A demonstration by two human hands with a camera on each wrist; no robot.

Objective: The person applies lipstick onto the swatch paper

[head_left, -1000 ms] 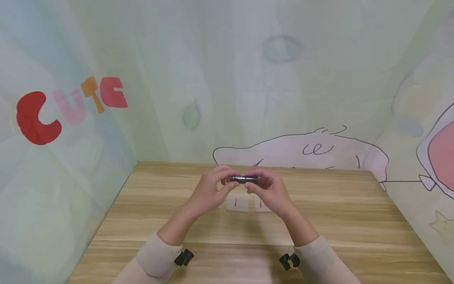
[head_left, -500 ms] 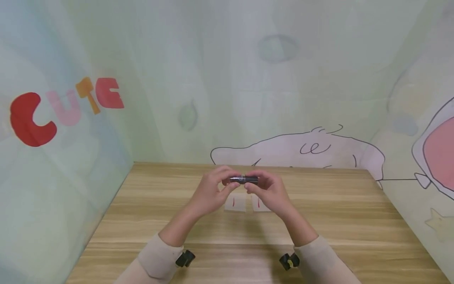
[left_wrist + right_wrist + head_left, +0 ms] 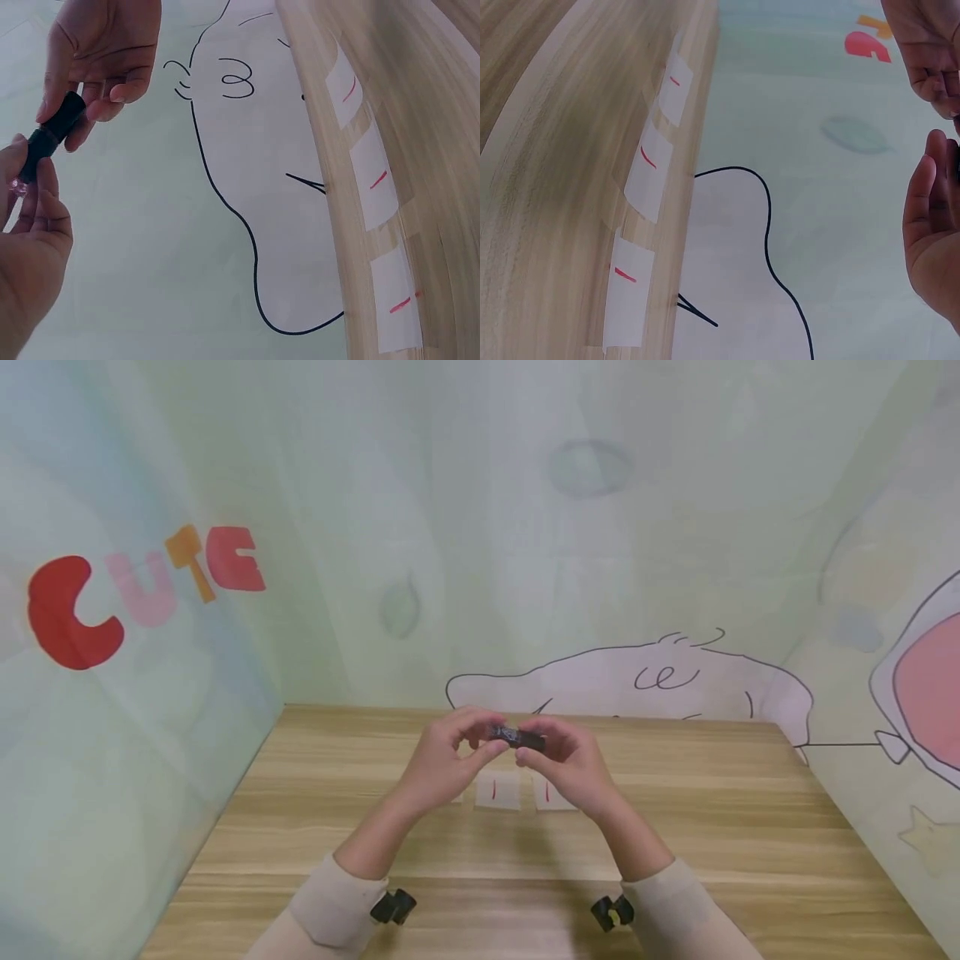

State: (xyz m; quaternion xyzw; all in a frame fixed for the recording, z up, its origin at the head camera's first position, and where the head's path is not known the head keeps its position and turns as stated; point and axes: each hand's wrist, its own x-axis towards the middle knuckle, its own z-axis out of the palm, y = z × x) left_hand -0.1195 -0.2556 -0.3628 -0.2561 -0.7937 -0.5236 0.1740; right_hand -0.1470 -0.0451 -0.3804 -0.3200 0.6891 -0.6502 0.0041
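A short black tube (image 3: 519, 738), which looks like a lipstick, is held in the air between both hands above the table. My left hand (image 3: 442, 767) pinches its left end between thumb and fingers. The right hand (image 3: 576, 770) grips the other end the same way. In the left wrist view the tube (image 3: 54, 137) shows dark along its length, with a clear pinkish bit by the left fingers. Fingers hide parts of both ends. The right wrist view catches the hands only at its edge, and the tube is mostly cut off there.
Below the hands, white paper pieces lie in a row on the wood-grain table (image 3: 337, 835), each with a red stroke. The middle paper (image 3: 498, 795) and right paper (image 3: 553, 797) show best; the left one (image 3: 456, 799) is mostly covered. A printed cloth wall (image 3: 360, 527) rises behind.
The tube has gone from level to tilted, its right end now lower, and it has turned in the fingers. Both hands stay in nearly the same place.
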